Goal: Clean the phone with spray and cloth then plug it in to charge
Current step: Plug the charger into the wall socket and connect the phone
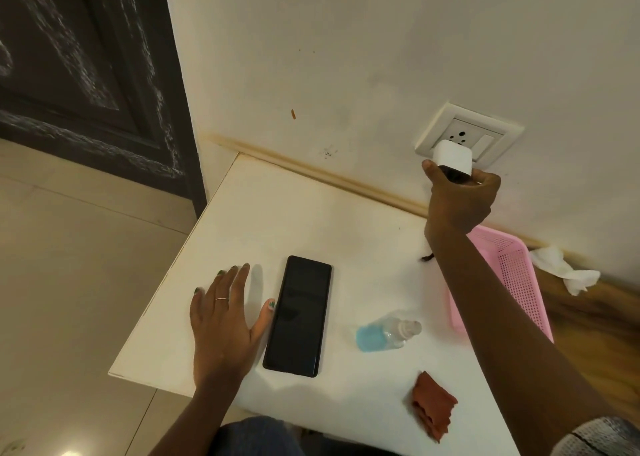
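Note:
A black phone (298, 315) lies screen-up on the white table (311, 206). My left hand (225, 320) rests flat on the table beside it, fingers straight, the thumb touching the phone's left edge. My right hand (459, 197) is raised to the wall and grips a white charger adapter (452, 157) held against the wall socket (469, 135). A small clear spray bottle (388, 332) with blue liquid lies on its side right of the phone. A folded rust-red cloth (433, 403) lies near the table's front edge. A dark cable end (427, 257) shows by my right forearm.
A pink mesh basket (516, 272) sits at the table's right side, partly behind my arm. A crumpled white tissue (564, 268) lies on the wooden surface beyond it. A dark door (86, 67) stands at the left, above a tiled floor.

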Action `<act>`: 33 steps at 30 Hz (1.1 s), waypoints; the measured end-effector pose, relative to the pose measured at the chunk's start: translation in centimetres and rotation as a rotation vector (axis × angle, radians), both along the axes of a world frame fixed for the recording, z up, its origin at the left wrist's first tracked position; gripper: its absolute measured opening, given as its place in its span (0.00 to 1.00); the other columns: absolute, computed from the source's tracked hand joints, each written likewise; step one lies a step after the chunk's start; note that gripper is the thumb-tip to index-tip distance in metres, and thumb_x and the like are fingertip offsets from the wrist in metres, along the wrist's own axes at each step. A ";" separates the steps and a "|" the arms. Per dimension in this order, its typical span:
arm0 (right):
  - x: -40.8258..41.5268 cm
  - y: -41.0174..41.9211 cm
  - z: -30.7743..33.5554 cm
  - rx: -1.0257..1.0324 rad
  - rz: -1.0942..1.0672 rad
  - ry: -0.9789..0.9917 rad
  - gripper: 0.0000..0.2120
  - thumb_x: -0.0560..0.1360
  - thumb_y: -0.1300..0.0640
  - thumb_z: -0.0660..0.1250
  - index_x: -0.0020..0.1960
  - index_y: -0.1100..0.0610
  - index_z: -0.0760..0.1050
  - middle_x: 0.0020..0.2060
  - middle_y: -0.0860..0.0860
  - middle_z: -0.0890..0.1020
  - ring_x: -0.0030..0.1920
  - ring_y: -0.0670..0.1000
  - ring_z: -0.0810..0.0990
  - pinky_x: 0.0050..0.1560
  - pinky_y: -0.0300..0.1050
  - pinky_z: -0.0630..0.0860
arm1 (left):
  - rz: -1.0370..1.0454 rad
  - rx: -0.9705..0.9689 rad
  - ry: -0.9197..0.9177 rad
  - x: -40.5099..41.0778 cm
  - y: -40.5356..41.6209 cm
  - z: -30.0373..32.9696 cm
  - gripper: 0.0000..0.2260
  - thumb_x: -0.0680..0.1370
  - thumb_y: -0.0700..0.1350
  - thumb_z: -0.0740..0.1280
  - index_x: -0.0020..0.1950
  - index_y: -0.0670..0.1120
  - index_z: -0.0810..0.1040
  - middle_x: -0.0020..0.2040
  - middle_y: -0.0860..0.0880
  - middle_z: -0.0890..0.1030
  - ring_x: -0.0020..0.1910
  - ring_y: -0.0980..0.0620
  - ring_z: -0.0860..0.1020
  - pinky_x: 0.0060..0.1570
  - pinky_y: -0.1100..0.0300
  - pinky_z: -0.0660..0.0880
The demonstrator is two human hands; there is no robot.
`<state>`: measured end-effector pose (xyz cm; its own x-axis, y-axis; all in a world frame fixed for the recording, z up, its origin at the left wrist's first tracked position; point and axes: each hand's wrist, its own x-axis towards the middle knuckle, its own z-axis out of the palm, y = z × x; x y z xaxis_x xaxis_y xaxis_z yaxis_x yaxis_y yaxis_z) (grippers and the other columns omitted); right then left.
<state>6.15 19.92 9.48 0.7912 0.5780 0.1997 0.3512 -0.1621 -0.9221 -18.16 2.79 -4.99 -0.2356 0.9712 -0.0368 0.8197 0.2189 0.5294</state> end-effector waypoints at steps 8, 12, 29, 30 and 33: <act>0.1 0.6 1.0 -0.071 0.006 0.015 0.32 0.60 0.48 0.80 0.56 0.59 0.69 0.46 0.49 0.77 0.48 0.53 0.81 0.46 0.51 0.81 | 0.001 0.011 0.008 0.1 0.0 -0.1 0.31 0.73 0.61 0.58 0.71 0.46 0.68 0.71 0.43 0.71 0.70 0.39 0.68 0.71 0.38 0.59; 0.1 0.7 1.2 -0.109 -0.005 -0.014 0.33 0.60 0.47 0.80 0.57 0.59 0.69 0.50 0.52 0.79 0.48 0.52 0.79 0.45 0.46 0.79 | 0.008 0.019 0.007 0.2 -0.1 -0.1 0.30 0.73 0.61 0.59 0.71 0.46 0.68 0.71 0.43 0.71 0.69 0.39 0.68 0.71 0.38 0.59; 3.0 -1.5 1.3 -0.383 0.154 -0.320 0.31 0.67 0.42 0.73 0.61 0.56 0.66 0.49 0.54 0.82 0.51 0.56 0.79 0.58 0.54 0.72 | 0.008 0.033 0.014 0.2 -0.1 -0.3 0.29 0.73 0.61 0.59 0.70 0.46 0.69 0.69 0.43 0.72 0.68 0.38 0.70 0.70 0.39 0.60; 3.6 -2.3 1.1 -0.444 0.175 -0.396 0.25 0.69 0.43 0.70 0.59 0.56 0.69 0.47 0.54 0.83 0.51 0.56 0.80 0.60 0.53 0.70 | 0.003 0.031 0.017 0.2 -0.1 -0.3 0.29 0.74 0.61 0.58 0.70 0.46 0.69 0.69 0.42 0.72 0.68 0.38 0.70 0.70 0.39 0.59; 4.8 -5.2 0.6 -0.540 0.243 -0.662 0.16 0.77 0.46 0.61 0.48 0.59 0.77 0.39 0.55 0.84 0.43 0.56 0.79 0.53 0.49 0.66 | -0.023 0.029 0.039 0.1 -0.1 -0.3 0.32 0.74 0.64 0.52 0.70 0.45 0.69 0.69 0.42 0.73 0.68 0.38 0.70 0.70 0.39 0.60</act>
